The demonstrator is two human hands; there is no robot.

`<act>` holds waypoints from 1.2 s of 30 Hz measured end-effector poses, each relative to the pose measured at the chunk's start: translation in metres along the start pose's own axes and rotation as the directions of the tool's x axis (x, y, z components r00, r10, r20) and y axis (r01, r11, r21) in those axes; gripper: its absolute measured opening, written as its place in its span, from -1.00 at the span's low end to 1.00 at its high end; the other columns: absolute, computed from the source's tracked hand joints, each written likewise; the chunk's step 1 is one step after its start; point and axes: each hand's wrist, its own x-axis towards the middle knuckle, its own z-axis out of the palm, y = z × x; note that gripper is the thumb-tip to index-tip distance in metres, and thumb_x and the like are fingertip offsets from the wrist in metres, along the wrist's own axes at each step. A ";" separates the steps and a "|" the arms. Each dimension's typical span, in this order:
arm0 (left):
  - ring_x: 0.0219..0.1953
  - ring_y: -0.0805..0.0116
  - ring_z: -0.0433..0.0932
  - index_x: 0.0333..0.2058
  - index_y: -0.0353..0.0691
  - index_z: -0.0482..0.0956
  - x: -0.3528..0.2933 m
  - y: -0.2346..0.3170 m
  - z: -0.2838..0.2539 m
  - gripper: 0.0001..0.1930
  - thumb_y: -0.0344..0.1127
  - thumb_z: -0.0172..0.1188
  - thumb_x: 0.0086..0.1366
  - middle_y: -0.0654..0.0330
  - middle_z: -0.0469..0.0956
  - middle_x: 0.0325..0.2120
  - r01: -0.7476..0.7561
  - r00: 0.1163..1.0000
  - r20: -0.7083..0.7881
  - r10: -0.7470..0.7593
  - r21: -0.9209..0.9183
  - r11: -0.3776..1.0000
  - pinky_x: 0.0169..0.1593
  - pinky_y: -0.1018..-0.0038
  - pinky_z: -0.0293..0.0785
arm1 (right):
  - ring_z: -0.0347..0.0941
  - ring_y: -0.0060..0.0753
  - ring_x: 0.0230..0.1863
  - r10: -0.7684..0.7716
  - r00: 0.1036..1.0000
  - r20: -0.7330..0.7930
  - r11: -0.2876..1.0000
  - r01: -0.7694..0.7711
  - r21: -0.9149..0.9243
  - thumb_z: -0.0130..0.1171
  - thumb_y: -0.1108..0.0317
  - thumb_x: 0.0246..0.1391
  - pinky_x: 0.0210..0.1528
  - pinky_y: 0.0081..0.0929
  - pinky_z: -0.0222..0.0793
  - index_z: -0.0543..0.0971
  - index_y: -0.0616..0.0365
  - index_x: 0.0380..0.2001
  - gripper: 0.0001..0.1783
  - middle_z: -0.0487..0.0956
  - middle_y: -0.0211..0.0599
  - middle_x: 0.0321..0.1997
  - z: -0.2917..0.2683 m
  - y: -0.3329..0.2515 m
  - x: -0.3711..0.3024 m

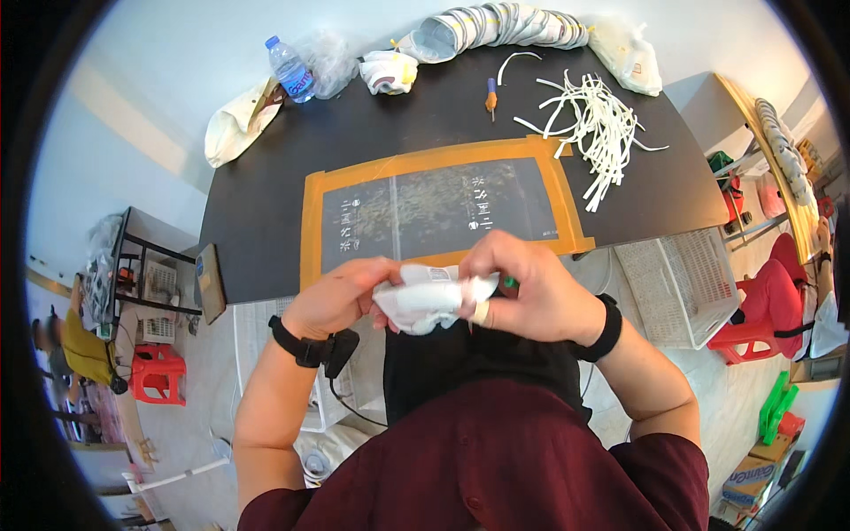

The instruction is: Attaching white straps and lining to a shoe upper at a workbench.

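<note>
Just off the table's near edge, both my hands hold a small folded white cloth piece [425,301], with a paler flap or tag standing up along its top. My left hand [341,296] pinches its left end, thumb on top and fingers curled underneath. On the right end, my right hand [536,288] is closed with thumb and index finger together. A small green bit [509,282] shows beside the right fingers; what it belongs to is hidden. The exact kind of the cloth piece cannot be made out.
A clear sheet edged with orange tape [443,163] lies on the dark table [257,212]. Behind it are white strips [602,133], an orange-handled tool [491,99], nested cloth caps [505,28] and a water bottle [290,69]. A white crate [677,288] stands right; people sit at both sides.
</note>
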 end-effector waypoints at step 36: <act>-0.36 0.37 0.63 -0.07 -0.30 0.51 0.036 -0.084 0.068 -0.65 -0.12 -0.07 0.48 0.14 0.63 -0.30 -0.266 0.938 -0.338 -0.071 -0.838 0.477 -0.32 0.50 0.57 | 0.02 -0.73 -0.68 0.054 0.837 0.544 -0.117 -0.536 0.836 0.07 0.19 0.31 -0.63 -0.64 -0.06 0.44 0.14 -0.07 -0.72 0.26 -0.60 -0.59 0.068 0.062 -0.042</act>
